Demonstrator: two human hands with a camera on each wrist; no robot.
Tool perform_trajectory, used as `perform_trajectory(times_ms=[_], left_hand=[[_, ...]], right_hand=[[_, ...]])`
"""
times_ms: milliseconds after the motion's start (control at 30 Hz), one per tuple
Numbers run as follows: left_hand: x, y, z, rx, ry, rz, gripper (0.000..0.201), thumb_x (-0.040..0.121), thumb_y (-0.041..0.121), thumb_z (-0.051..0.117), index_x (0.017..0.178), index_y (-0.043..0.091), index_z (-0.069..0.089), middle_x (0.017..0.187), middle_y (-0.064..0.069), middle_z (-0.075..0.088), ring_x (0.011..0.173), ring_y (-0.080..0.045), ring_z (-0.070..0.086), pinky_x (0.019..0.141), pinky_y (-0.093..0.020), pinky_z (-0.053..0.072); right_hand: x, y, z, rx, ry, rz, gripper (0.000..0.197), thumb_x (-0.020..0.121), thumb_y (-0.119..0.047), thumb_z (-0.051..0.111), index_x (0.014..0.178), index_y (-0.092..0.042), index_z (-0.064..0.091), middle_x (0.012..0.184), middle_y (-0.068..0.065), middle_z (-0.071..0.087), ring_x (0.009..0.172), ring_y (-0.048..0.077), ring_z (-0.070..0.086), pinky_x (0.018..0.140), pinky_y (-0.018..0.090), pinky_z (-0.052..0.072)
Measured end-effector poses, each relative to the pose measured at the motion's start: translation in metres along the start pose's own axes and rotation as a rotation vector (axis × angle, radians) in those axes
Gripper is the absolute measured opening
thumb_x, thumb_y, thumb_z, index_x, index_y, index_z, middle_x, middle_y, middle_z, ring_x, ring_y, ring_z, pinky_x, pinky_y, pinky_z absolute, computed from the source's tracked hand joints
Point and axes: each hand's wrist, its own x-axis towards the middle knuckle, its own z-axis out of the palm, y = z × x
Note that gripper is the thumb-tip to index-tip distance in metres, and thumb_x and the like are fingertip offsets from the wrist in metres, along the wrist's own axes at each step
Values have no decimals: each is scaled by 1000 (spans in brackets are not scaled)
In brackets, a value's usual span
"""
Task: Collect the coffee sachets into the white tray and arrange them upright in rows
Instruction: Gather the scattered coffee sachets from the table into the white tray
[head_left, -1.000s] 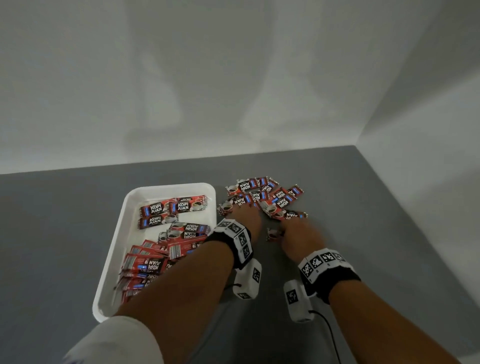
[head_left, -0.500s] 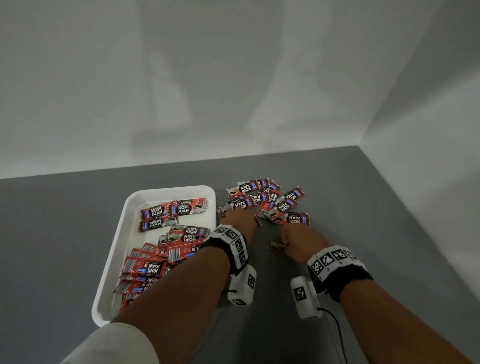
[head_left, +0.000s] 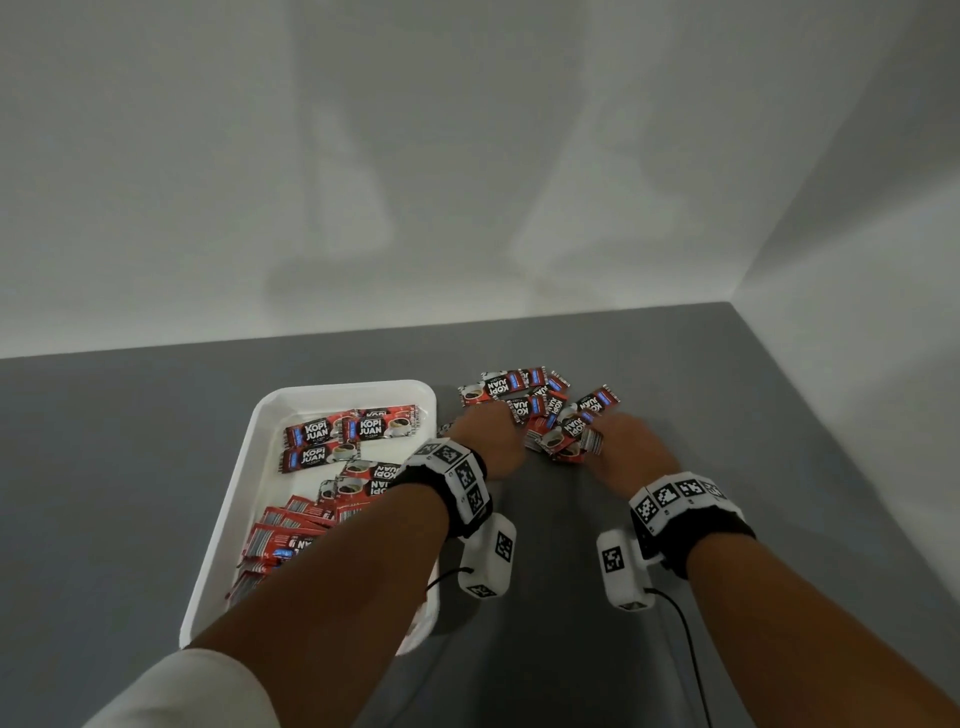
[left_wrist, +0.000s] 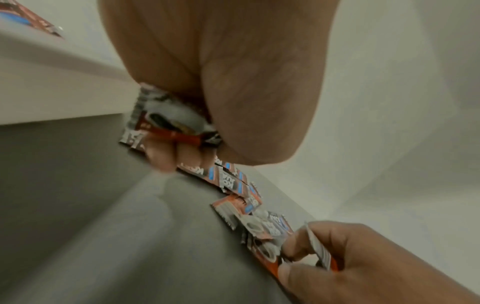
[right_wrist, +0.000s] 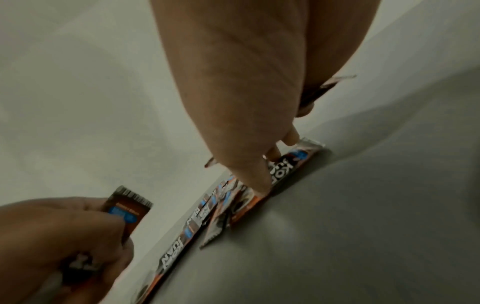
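Note:
Loose red-and-black coffee sachets lie in a pile on the grey table, right of the white tray. The tray holds several sachets lying flat and a leaning stack at its near end. My left hand is at the pile's left edge and grips sachets in its curled fingers. My right hand is at the pile's right edge. It pinches a sachet while its fingertips touch the pile.
White walls close off the back and the right side of the table. The tray's right rim runs close beside my left hand. Bare grey surface lies in front of the pile and left of the tray.
My right hand has moved forward from the near side into the pile's right edge, carrying a sachet. My left hand has stayed at the pile's left edge.

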Motion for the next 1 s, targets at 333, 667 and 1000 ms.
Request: perform_trajectory(times_ms=[333, 667, 1000], left_hand=[[16, -2, -19, 408, 14, -91, 33, 101, 23, 51, 131, 8, 55, 132, -12, 57, 123, -29, 53, 104, -39, 43], [15, 3, -14, 179, -72, -178, 30, 104, 20, 50, 125, 3, 62, 127, -15, 65, 116, -29, 64, 91, -33, 52], [4, -1, -5, -36, -42, -224, 34, 92, 22, 59, 123, 11, 57, 119, -6, 66, 110, -29, 67, 86, -33, 52]], right_hand=[[-1, 12, 11, -32, -30, -43, 31, 81, -35, 76, 108, -22, 71, 103, 0, 69, 95, 21, 66, 85, 33, 55], [-3, 1, -20, 172, -119, -99, 9, 97, -25, 60, 102, -19, 58, 94, -3, 64, 79, 13, 60, 64, 25, 44], [33, -13, -10, -90, -141, -150, 22, 90, -28, 68, 110, -23, 65, 112, 2, 57, 111, 26, 60, 93, 40, 51]])
